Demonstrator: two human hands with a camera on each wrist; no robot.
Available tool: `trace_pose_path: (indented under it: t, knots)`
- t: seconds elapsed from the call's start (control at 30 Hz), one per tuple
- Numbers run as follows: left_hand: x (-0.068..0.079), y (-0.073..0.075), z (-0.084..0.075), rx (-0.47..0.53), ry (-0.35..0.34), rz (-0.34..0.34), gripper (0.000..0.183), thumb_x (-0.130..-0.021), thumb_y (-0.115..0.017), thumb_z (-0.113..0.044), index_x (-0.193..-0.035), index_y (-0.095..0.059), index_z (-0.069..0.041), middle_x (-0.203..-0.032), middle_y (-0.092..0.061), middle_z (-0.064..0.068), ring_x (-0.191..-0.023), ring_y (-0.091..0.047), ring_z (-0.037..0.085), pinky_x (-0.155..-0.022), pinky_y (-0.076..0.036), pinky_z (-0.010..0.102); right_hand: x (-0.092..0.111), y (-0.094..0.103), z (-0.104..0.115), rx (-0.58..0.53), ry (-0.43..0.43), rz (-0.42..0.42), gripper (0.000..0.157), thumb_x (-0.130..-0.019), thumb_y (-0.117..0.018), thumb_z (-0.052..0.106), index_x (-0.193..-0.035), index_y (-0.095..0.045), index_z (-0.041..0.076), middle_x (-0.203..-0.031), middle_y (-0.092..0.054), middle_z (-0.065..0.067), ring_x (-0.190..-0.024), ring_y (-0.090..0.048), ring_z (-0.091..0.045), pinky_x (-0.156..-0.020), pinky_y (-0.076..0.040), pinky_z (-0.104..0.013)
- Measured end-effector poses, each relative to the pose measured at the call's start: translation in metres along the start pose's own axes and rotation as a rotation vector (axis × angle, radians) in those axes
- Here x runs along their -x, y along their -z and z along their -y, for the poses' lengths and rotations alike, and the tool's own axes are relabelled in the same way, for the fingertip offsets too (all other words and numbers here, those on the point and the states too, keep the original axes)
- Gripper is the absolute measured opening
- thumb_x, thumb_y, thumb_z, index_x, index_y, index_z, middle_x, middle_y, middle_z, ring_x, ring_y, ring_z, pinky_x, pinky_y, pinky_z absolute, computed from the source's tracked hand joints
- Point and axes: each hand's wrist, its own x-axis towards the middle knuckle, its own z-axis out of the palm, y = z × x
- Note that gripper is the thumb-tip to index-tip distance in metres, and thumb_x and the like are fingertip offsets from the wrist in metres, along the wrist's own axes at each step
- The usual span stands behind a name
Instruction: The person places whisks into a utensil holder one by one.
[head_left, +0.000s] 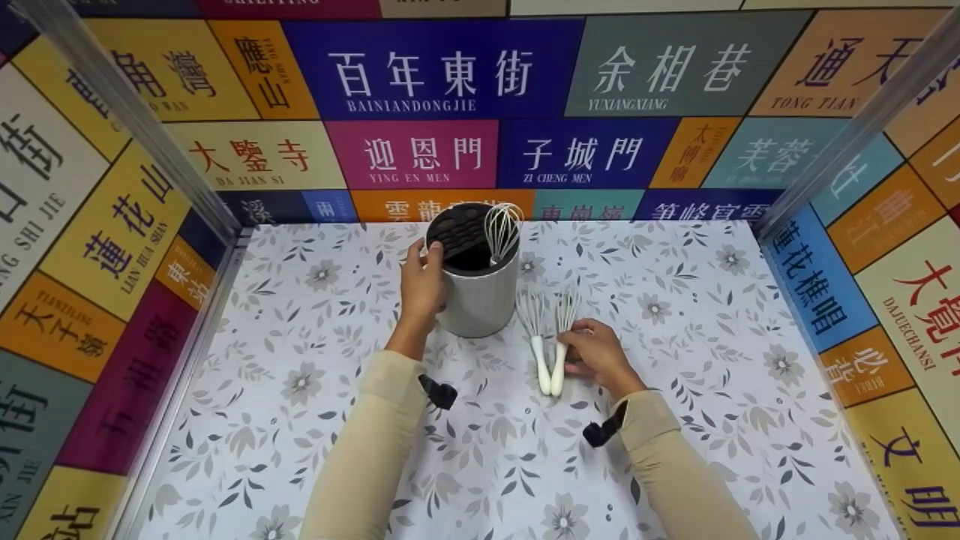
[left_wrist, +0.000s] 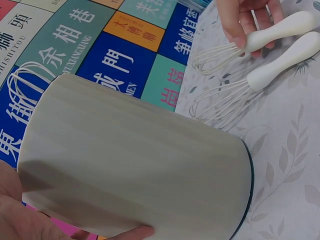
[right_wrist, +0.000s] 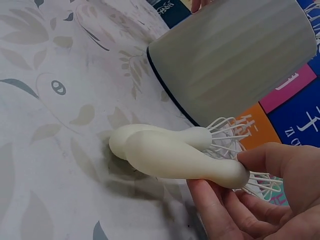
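- Nearest you, your sleeves [head_left: 367,450] reach over the flowered tabletop [head_left: 217,472], with a black device [head_left: 437,391] at the left cuff and another [head_left: 604,425] at the right.
- Your right hand [head_left: 598,354] pinches the right whisk [head_left: 558,369] between thumb and fingers near the top of its handle; whether it is raised off the table, you cannot tell.
- The left whisk [head_left: 541,369] lies just beside it, handles touching, wires pointing away from you; it sits between your pinched whisk and the holder [head_left: 480,304].
- Your left hand [head_left: 422,289] grips the upright holder's left side, thumb at the rim.
- In the holder's mouth, a dark perforated insert [head_left: 456,231] blocks the far left part; a third whisk [head_left: 502,229] stands wires-up in the opening at the right.
- Close behind the holder rises the back wall [head_left: 435,67] of lettered panels; side walls [head_left: 900,300] flank the table.
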Motion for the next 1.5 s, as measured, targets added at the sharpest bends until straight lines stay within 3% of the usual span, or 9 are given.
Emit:
trace_pose_path:
  t: [0.3, 0.57, 1.07, 1.5]
  knots:
    - [0.001, 0.001, -0.001, 0.022, 0.004, 0.016, 0.056, -0.106, -0.046, -0.045, -0.155, -0.042, -0.016, -0.141, -0.053, 0.019, -0.125, -0.054, 0.032, -0.091, -0.053, 0.051, 0.004, -0.005, 0.013, -0.024, 0.021, 0.010, 0.051, -0.093, -0.071, 0.022, -0.136, -0.051, 0.006, -0.108, -0.072, -0.011, -0.085, -0.070, -0.018, -0.072, -0.061, -0.038]
    - [0.000, 0.001, 0.000, 0.006, 0.005, 0.011, 0.057, -0.106, -0.047, -0.045, -0.155, -0.042, -0.016, -0.142, -0.053, 0.019, -0.129, -0.053, 0.033, -0.095, -0.053, 0.053, 0.008, -0.011, 0.030, -0.036, 0.069, 0.008, 0.059, -0.092, -0.072, 0.023, -0.142, -0.047, 0.005, -0.126, -0.068, -0.014, -0.091, -0.073, -0.019, -0.076, -0.062, -0.038]
    - [0.000, 0.001, 0.000, 0.004, -0.002, 0.013, 0.057, -0.106, -0.046, -0.044, -0.155, -0.041, -0.015, -0.141, -0.054, 0.020, -0.127, -0.054, 0.032, -0.097, -0.052, 0.053, 0.027, -0.024, 0.072, -0.075, 0.182, -0.010, 0.047, -0.093, -0.072, 0.023, -0.133, -0.051, 0.009, -0.131, -0.065, -0.016, -0.096, -0.070, -0.021, -0.079, -0.062, -0.040]
    - [0.001, 0.001, -0.001, 0.012, 0.008, 0.015, 0.058, -0.106, -0.047, -0.045, -0.155, -0.041, -0.015, -0.144, -0.053, 0.019, -0.129, -0.053, 0.032, -0.094, -0.054, 0.053, 0.042, -0.037, 0.120, -0.145, 0.354, -0.023, 0.042, -0.096, -0.069, 0.019, -0.130, -0.049, 0.005, -0.114, -0.066, -0.014, -0.091, -0.070, -0.021, -0.074, -0.063, -0.041]
